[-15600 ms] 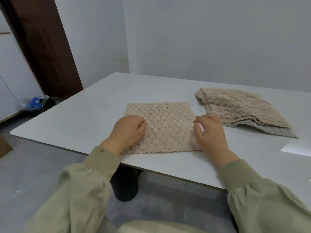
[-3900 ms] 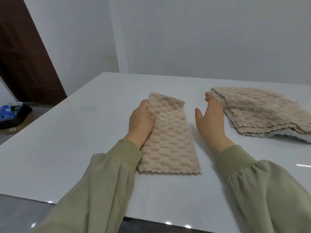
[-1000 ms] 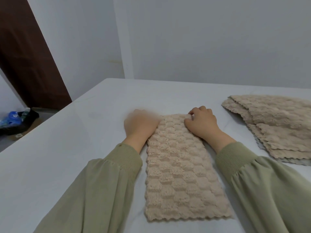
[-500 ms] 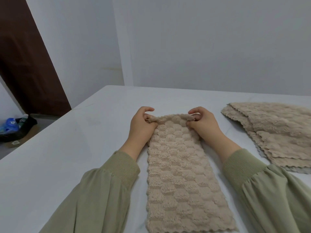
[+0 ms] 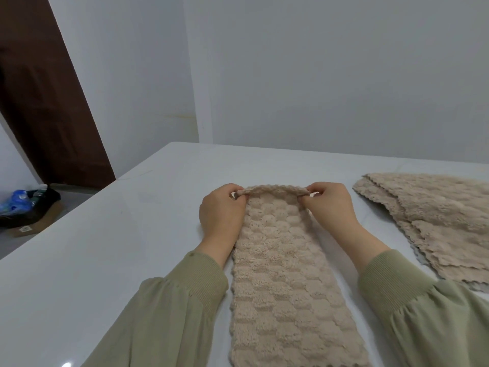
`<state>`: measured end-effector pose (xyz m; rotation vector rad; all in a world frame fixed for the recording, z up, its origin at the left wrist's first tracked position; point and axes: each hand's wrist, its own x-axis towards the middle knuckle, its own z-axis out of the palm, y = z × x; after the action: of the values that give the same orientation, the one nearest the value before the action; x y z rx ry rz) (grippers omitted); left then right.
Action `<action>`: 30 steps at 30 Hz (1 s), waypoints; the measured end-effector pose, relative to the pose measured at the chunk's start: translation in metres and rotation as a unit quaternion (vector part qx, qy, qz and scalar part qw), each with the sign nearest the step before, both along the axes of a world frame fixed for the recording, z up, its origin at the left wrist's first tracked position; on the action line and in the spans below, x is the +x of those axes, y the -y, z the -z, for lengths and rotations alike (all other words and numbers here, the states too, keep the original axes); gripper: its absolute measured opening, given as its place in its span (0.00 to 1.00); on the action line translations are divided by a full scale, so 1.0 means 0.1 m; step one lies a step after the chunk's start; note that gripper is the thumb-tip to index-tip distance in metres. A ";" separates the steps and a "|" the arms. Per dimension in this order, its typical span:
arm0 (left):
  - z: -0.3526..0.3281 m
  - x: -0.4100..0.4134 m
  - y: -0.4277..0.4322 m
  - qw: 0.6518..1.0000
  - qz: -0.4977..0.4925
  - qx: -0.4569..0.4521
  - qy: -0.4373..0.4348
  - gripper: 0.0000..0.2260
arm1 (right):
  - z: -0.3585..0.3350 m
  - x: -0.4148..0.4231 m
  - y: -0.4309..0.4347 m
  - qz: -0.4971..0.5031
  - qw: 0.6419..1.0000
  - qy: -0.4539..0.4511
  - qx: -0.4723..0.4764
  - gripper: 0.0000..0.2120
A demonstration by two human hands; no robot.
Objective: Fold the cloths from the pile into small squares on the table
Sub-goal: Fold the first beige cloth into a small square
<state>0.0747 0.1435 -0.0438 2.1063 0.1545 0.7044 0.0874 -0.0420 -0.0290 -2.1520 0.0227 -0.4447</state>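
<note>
A beige waffle-textured cloth, folded into a long narrow strip, lies on the white table and runs from the near edge away from me. My left hand pinches its far left corner. My right hand pinches its far right corner. The far edge is lifted slightly off the table between the two hands. The pile of beige cloths lies flat to the right, a short gap away from my right hand.
A grey wall stands behind the table's far edge. A brown door is at the left. On the floor at the far left sits a cardboard box with bags and bottles.
Both hands moved to the strip's far corners, took hold of them and raised the far edge a little off the table. Earlier the cloth was a wide square; it is now a narrow strip.
</note>
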 end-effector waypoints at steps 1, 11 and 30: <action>-0.01 -0.01 0.01 1.000 0.003 -0.019 0.014 0.05 | -0.01 -0.01 -0.02 -0.010 0.999 0.006 0.033 0.05; -0.08 -0.17 0.04 0.982 0.071 -0.167 0.053 0.06 | 0.12 -0.23 -0.16 -0.010 0.988 0.098 0.117 0.05; -0.12 -0.95 -0.11 0.970 0.151 -0.110 -0.157 0.09 | 0.16 -1.03 0.04 -0.012 0.996 -0.021 0.089 0.09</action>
<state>-0.0200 0.1544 -0.0321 1.9576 0.0772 0.1614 -0.0153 -0.0456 -0.0452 -1.9843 0.0571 -0.3697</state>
